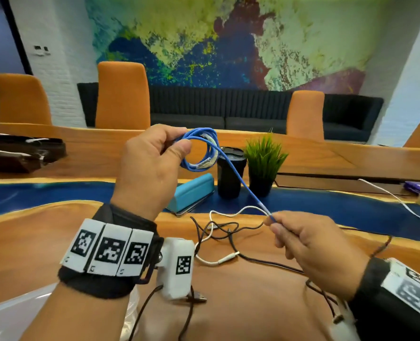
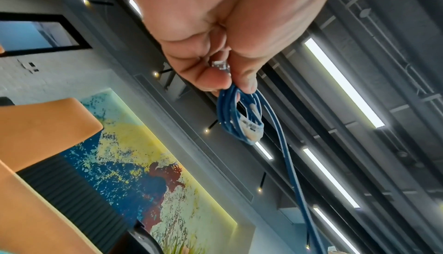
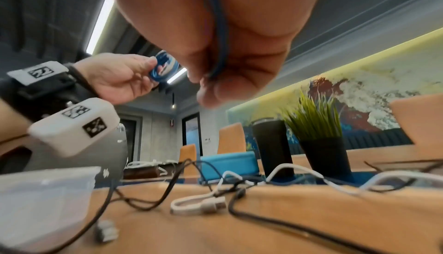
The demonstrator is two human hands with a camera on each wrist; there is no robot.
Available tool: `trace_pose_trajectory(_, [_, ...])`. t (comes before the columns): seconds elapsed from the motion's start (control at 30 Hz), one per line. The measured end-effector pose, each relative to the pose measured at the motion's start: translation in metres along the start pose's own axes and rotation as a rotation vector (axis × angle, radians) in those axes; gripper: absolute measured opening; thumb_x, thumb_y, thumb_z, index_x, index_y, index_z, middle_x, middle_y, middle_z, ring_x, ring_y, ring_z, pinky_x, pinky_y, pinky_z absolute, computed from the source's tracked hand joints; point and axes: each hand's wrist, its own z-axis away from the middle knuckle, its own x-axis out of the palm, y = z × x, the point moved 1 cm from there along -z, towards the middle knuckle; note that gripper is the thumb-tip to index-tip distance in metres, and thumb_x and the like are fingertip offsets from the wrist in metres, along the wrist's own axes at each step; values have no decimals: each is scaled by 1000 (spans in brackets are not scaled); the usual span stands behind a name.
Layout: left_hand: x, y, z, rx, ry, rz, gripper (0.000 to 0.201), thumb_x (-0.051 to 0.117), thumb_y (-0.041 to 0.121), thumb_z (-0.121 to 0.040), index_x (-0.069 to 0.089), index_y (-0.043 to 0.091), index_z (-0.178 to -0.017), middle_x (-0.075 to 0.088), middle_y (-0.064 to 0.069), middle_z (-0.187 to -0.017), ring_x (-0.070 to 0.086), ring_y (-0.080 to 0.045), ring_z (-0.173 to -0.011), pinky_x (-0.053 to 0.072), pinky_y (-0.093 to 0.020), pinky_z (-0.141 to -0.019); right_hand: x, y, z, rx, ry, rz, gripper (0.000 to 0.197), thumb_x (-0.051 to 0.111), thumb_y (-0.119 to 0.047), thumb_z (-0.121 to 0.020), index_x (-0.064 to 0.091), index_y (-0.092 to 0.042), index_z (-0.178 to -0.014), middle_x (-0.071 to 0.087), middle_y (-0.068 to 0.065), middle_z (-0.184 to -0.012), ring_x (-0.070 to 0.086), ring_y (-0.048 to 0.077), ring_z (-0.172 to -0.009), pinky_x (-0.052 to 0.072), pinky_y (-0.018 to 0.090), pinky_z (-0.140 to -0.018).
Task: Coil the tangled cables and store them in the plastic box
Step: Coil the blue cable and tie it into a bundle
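A blue cable [image 1: 199, 153] is wound into a small coil, raised above the table. My left hand [image 1: 152, 163] pinches the coil's loops between thumb and fingers; in the left wrist view the coil [image 2: 239, 118] hangs below the fingertips, with a clear plug tucked by the thumb. A straight tail runs down and right to my right hand [image 1: 309, 247], which pinches it; in the right wrist view the blue tail [image 3: 221, 36] passes between the fingers. White cable [image 1: 218, 260] and black cable [image 1: 231, 232] lie tangled on the wood. The clear plastic box [image 3: 45, 197] stands at the near left.
A teal case [image 1: 191, 193], a black tumbler [image 1: 230, 173] and a potted green plant [image 1: 264, 163] stand behind the tangle. Another white cable [image 1: 398, 200] trails off right. Dark bags [image 1: 19, 151] lie far left. Orange chairs [image 1: 123, 94] line the table's far side.
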Motion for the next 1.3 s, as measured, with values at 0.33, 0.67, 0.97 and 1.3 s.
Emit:
trace_pose_trajectory(0.33, [-19,5,-6,-50,-46,151,15,65,13,-94,70,24,-102,73,-2,-87,67,-8,-73,51,-20,-59,-44,-12,-14,-7,44,175,20,63,-36,-90,62,-50,-76,62,-13,-81,57,2,-78,48,26,-70])
trace_pose_trajectory(0.67, [23,32,24,-162,-425,498,16,67,22,-84,75,20,-97,73,2,-79,60,-9,-66,49,-20,-57,-44,-17,-23,162,447,-1346,7,55,-14,-94,61,-11,-90,66,3,-71,67,12,-61,56,22,-54])
trace_pose_trajectory(0.97, [33,31,31,-240,-534,646,20,68,26,-81,79,20,-96,72,-7,-82,60,-15,-68,48,-19,-54,-20,-11,-24,202,200,-1747,21,61,-19,-83,62,-7,-100,64,7,-76,61,8,-55,53,19,-47])
trace_pose_trajectory(1.3, [45,34,41,-334,-501,794,15,65,13,-83,77,12,-91,72,-11,-80,71,-18,-69,56,-25,-61,-2,-33,-15,73,-245,-1889,21,74,-33,-78,77,-19,-94,66,-6,-95,55,6,-71,39,20,-54])
